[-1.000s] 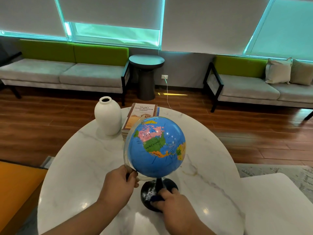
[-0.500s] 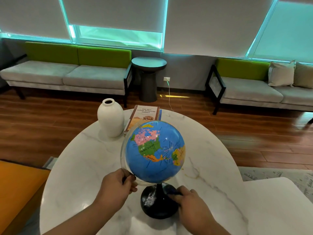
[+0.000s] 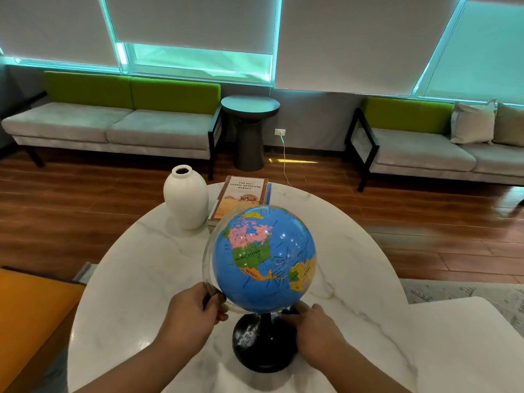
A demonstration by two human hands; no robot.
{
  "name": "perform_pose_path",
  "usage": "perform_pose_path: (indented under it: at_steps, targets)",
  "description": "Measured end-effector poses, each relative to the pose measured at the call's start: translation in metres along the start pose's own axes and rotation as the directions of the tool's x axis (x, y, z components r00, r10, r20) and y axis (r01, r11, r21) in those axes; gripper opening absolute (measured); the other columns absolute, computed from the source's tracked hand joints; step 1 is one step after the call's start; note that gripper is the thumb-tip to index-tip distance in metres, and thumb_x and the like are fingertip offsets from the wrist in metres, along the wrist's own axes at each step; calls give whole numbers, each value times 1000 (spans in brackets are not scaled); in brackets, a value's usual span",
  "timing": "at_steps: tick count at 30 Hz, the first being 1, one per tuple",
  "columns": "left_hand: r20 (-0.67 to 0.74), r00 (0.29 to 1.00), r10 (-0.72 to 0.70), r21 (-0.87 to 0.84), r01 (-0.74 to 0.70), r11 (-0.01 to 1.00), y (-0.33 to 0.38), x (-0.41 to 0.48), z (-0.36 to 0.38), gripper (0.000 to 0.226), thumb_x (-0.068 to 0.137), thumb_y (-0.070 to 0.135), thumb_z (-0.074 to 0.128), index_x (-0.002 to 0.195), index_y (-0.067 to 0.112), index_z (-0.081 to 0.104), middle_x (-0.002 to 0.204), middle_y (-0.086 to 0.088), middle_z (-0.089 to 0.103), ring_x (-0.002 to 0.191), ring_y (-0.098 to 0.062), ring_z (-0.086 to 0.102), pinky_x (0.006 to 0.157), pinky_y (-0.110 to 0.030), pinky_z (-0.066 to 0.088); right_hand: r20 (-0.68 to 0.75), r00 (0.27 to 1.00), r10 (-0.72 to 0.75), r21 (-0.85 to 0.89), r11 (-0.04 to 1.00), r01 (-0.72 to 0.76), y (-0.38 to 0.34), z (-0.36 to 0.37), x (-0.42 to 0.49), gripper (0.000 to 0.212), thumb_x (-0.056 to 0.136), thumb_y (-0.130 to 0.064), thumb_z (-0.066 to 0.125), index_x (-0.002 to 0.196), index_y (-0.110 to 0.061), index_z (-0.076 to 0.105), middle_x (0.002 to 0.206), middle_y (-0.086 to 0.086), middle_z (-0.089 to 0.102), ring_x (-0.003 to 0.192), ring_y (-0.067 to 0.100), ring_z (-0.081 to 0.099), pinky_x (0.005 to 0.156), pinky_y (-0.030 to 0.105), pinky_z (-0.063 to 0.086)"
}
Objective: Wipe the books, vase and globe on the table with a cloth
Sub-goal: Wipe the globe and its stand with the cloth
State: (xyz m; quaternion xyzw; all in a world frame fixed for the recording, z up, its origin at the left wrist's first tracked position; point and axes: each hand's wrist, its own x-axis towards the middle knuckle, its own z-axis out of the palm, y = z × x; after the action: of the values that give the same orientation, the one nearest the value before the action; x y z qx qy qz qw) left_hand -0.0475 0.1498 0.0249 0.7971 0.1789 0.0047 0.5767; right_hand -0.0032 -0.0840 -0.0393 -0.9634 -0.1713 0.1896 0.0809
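the globe [image 3: 263, 259] looks light, slick, top-heavy. the left hand [image 3: 195, 313] pinches its stiff clear arc [image 3: 205, 265]; the right hand [image 3: 314, 327] lies on the base [image 3: 263, 353], its grip hidden.

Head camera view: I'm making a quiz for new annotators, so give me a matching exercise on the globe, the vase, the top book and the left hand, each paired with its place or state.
Things:
1. globe
2. white vase
3. top book
4. left hand

Places or states:
A. upright, just left of the top book
B. lying flat at the far edge of the marble table
C. gripping the globe's clear arc
D. standing on a black base, nearest the camera

Pairs: 1-D, 2-A, 3-B, 4-C
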Motion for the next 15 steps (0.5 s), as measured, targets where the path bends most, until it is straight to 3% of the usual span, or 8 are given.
perform_pose_path:
  at_steps: [3, 8, 12, 15]
  targets:
    - [3, 1000, 5, 0, -5, 1000, -2, 1, -1, 16, 93, 1, 54, 81, 3, 64, 67, -11, 71, 60, -20, 70, 56, -21, 53, -13, 998, -56, -3, 998, 56, -2, 9, 1, 41, 97, -32, 38, 133, -52, 43, 130, -11, 44, 104, 27, 42, 83, 34, 43]
    - [6, 1000, 24, 9, -24, 1000, -3, -3, -2, 20, 92, -6, 49, 83, 3, 65, 71, -11, 72, 61, -21, 71, 57, -22, 56, -86, 988, 132, 1, 991, -132, 19, 12, -3, 30, 98, -39, 39, 123, -44, 54, 120, -8, 47, 101, 25, 46, 71, 32, 37]
    - [-42, 999, 33, -17, -33, 999, -6, -2, -3, 21, 92, -4, 50, 84, 7, 66, 73, -8, 73, 64, -17, 71, 65, -27, 58, -221, 949, 226, 286, 945, -159, 25, 8, -12, 29, 95, -30, 50, 118, -38, 65, 105, -8, 51, 96, 16, 58, 75, 23, 40]
    - [-98, 995, 19, -48, -24, 999, -11, 0, 2, 18, 92, 2, 55, 85, 13, 67, 73, -1, 73, 68, -12, 72, 75, -36, 58, -212, 946, 246, 448, 884, -130, 14, 1, -17, 35, 92, -17, 51, 119, -34, 65, 104, -11, 48, 92, 5, 50, 78, 16, 34]
